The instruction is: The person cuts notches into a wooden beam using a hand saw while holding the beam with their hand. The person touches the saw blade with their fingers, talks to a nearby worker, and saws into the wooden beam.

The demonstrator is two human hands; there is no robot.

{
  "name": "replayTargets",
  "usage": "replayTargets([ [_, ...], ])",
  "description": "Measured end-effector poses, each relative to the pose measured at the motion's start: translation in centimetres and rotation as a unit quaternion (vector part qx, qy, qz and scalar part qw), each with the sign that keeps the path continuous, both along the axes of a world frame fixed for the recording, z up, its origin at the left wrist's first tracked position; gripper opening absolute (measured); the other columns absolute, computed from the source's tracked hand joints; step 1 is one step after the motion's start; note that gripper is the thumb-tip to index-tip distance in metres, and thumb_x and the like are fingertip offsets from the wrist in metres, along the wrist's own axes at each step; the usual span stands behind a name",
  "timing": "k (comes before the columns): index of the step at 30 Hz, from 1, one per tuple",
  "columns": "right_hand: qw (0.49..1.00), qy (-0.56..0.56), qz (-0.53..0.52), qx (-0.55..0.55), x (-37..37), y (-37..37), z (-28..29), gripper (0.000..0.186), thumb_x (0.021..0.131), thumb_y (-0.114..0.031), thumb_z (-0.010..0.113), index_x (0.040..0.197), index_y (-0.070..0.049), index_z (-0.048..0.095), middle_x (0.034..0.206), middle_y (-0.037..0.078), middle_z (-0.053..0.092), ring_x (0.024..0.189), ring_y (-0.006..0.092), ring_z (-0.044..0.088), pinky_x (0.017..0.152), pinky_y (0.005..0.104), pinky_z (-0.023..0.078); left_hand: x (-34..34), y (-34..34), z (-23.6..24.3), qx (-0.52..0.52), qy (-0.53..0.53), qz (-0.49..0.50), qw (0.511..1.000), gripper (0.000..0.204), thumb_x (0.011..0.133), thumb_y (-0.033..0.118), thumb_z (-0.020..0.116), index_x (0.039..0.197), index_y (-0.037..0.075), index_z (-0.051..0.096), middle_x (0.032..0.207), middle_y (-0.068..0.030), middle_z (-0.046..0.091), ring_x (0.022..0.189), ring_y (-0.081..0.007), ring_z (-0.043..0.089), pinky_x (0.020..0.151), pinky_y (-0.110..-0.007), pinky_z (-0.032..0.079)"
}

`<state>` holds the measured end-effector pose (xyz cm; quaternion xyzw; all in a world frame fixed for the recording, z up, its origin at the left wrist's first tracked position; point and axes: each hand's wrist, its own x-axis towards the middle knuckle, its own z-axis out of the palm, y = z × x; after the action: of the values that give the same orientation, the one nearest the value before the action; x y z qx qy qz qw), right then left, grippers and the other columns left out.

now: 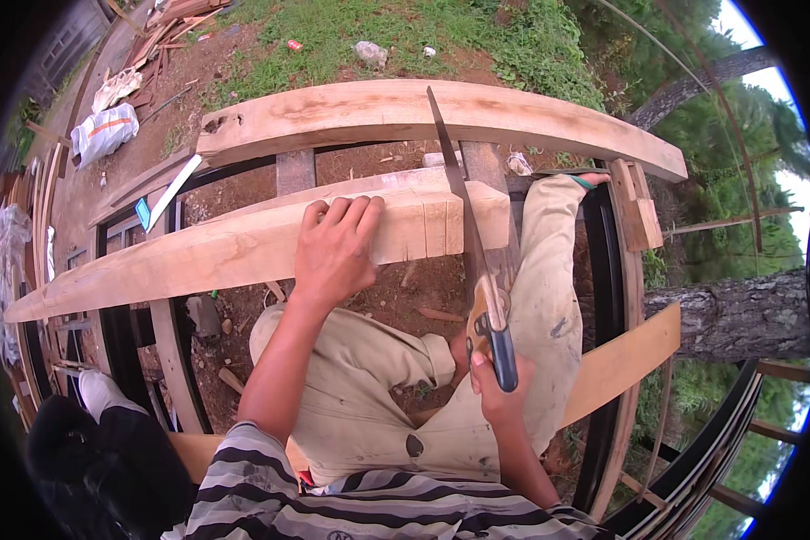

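Note:
A long pale wooden beam (180,256) lies crosswise in front of me. My left hand (337,243) is closed over its near side, fingers bent across the top edge. My right hand (502,387) grips the handle of a handsaw (471,229), whose handle is wood-coloured and dark. The blade stands in the beam near its right end, with a short end piece (492,216) to the right of the blade. Pencil-like lines cross the beam just left of the blade. The saw's tip points away, over a second thick beam (351,112) lying behind.
Dark metal rails and wooden crosspieces (297,173) carry the beams. A plank (625,360) lies at my right, and a tree trunk (733,312) stands beyond. A dark bag-like thing (103,468) is at lower left. White sacks (105,135) and stacked wood lie far left.

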<state>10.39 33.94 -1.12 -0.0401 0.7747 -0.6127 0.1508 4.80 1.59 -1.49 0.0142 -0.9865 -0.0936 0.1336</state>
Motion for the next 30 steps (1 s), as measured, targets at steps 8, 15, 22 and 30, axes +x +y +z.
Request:
replayTargets([
  [8,0.997,-0.005,-0.016,0.074,8.5,8.1,-0.5,0.012,0.091,-0.005,0.071,0.083,-0.003,0.062,0.064,0.007,0.058,0.053,0.0185,0.058,0.053,0.0338,0.045,1.3,1.4,-0.7,-0.071,0.069,0.001,0.995,0.068,0.071,0.012,0.08,0.137,0.012,0.065,0.133,-0.003,0.07,0.124,-0.0216,0.067,0.106,-0.044,0.047],
  [15,0.998,0.059,-0.011,-0.033,-3.6,-2.7,-1.3,0.02,0.097,-0.002,0.071,0.081,-0.002,0.058,0.062,0.005,0.055,0.051,0.0147,0.053,0.052,0.0325,0.042,1.2,1.1,-1.1,-0.039,0.054,-0.004,0.998,0.069,0.069,0.012,0.08,0.136,0.012,0.065,0.133,-0.0026,0.07,0.123,-0.0216,0.067,0.105,-0.044,0.047],
  [22,0.985,0.121,0.052,0.113,12.3,9.8,-1.0,0.02,0.095,-0.007,0.072,0.08,-0.004,0.059,0.064,0.007,0.06,0.055,0.018,0.06,0.055,0.0342,0.047,2.2,1.9,-1.3,-0.105,0.076,-0.005,0.992,0.07,0.067,0.014,0.08,0.136,0.014,0.065,0.133,-0.002,0.07,0.123,-0.021,0.068,0.103,-0.043,0.048],
  [30,0.997,0.036,-0.012,-0.072,-5.0,-3.1,-2.0,0.023,0.099,-0.003,0.069,0.079,-0.001,0.058,0.061,0.003,0.054,0.053,0.0109,0.053,0.051,0.0305,0.041,1.1,1.3,-1.1,-0.096,0.07,-0.01,0.993,0.072,0.066,0.016,0.081,0.136,0.014,0.065,0.131,-0.0019,0.07,0.122,-0.021,0.067,0.103,-0.044,0.049],
])
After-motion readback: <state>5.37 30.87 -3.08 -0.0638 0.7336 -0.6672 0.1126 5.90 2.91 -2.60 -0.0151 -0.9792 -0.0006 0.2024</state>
